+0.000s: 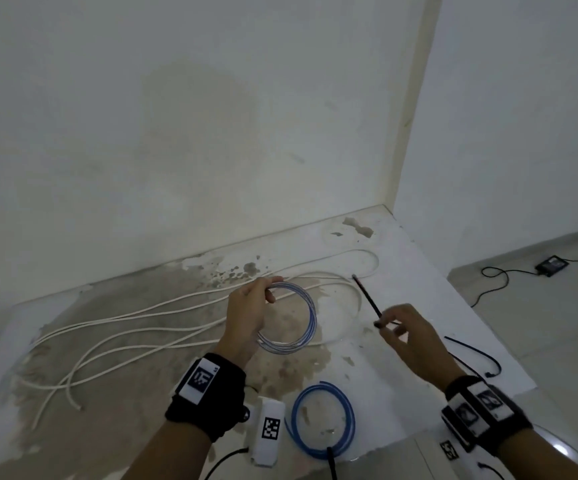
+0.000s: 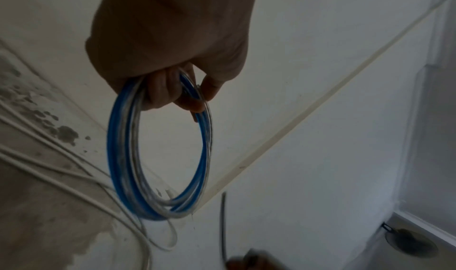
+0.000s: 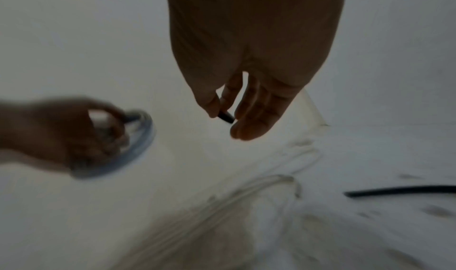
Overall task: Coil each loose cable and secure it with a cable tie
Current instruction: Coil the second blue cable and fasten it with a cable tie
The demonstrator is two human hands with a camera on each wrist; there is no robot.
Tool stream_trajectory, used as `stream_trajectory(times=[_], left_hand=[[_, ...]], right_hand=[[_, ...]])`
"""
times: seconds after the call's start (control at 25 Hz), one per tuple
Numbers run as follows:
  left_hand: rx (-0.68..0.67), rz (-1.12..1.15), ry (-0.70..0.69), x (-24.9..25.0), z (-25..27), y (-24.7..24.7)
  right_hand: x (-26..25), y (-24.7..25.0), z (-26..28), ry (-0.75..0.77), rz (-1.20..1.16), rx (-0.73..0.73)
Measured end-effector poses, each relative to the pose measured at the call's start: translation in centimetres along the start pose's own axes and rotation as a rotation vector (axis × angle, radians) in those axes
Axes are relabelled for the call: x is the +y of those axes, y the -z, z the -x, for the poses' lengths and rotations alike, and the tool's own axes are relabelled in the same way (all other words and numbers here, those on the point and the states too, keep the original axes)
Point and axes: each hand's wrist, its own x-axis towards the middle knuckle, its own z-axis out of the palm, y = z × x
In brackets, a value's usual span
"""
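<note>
A coiled blue-and-clear cable (image 1: 289,318) is held up in the middle of the head view by the left hand (image 1: 246,317), whose fingers (image 2: 170,90) are curled through the top of the coil while the thumb closes on it from the other side. The coil hangs upright above the bench (image 1: 419,341), apart from its stained white surface. To the right of the coil, a black cable tie (image 1: 367,296) is pinched near its lower end between the thumb and forefinger of the right hand (image 1: 408,336); the remaining fingers (image 3: 259,114) are seen loosely extended, and the tie points up and to the left, its tip near the coil but not touching it. A long loose white cable (image 1: 135,327) is spread in slack loops across the left and centre of the bench. A second, blue coil (image 1: 322,420) lies flat on the bench at the lower centre of the frame. More black cable ties (image 1: 471,355) lie on the bench at the right, just beyond the right wrist. A white tagged device (image 1: 268,431) rests at the lower edge, just left of the blue coil.
</note>
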Motion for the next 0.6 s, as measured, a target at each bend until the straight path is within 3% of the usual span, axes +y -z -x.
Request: stream_trajectory(times=[0.08,0.16,0.24,0.32,0.4,0.6], left_hand=[[0.057,-0.046,-0.147,0.4,0.4,0.0],[0.091,-0.07,-0.382,0.9,1.0,-0.1],[0.106,-0.053,-0.536,1.2,1.7,-0.3],[0.09,-0.006,-0.632,1.5,2.0,-0.2],[0.04,0.018,-0.669,1.8,2.1,0.0],[0.006,0.086,-0.564,1.6,3.0,0.3]], right_hand=[[-7.0,2.4,-1.1,-0.107,-0.442,-0.088],[-12.4,4.3,-1.3,-0.106,-0.641,-0.268],[-15.7,4.8,-0.9,-0.091,-0.612,-0.498],[-17.2,3.8,-0.7,-0.069,-0.511,-0.622],[-18.1,2.6,-1.2,-0.048,-0.501,-0.595],[-19.4,1.2,-2.8,0.078,-0.667,-0.252]])
